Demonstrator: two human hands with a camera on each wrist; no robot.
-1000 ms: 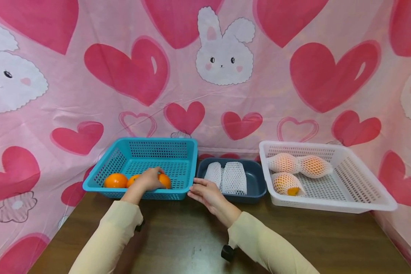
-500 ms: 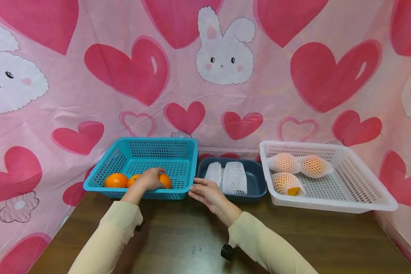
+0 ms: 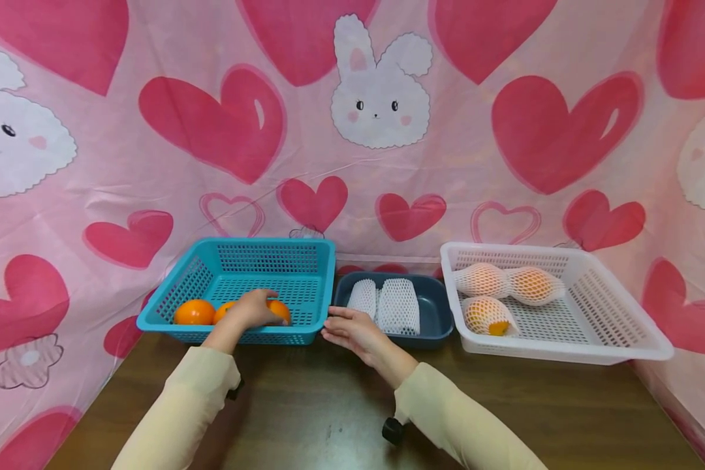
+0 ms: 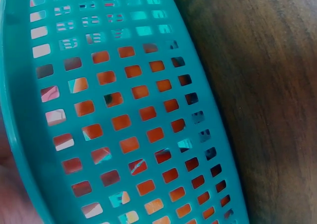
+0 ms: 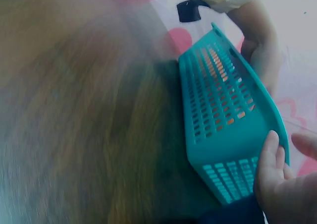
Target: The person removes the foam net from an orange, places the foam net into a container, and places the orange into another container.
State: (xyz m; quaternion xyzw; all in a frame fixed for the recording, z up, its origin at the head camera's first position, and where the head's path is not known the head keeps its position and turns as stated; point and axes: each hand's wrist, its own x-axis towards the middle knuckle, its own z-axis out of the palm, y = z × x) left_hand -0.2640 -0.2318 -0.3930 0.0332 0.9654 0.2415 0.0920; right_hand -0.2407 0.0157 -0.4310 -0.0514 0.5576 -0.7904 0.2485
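From my end, I have the left hand [image 3: 252,309] grasping the rightmost orange [image 3: 280,309] in the blue basket [image 3: 305,290]; the right hand [image 3: 355,333], holding nothing, touches its corner, probably steadying it (nets [image 3: 399,307] presumably sit central for reach).

The turquoise rectangular plastic basket [image 3: 258,241] is gridded with slots, the round orange fruits [image 3: 194,313] plain. The slate-blue rectangular tray [image 3: 435,310] is plain too, the white tubular foam sleeves [image 3: 399,307] meshed. The brown flat worktop [image 3: 311,418] is wood-grained, the pink fabric backdrop [image 3: 458,163] printed with red hearts [image 3: 410,219] and white rabbits [image 3: 380,117].
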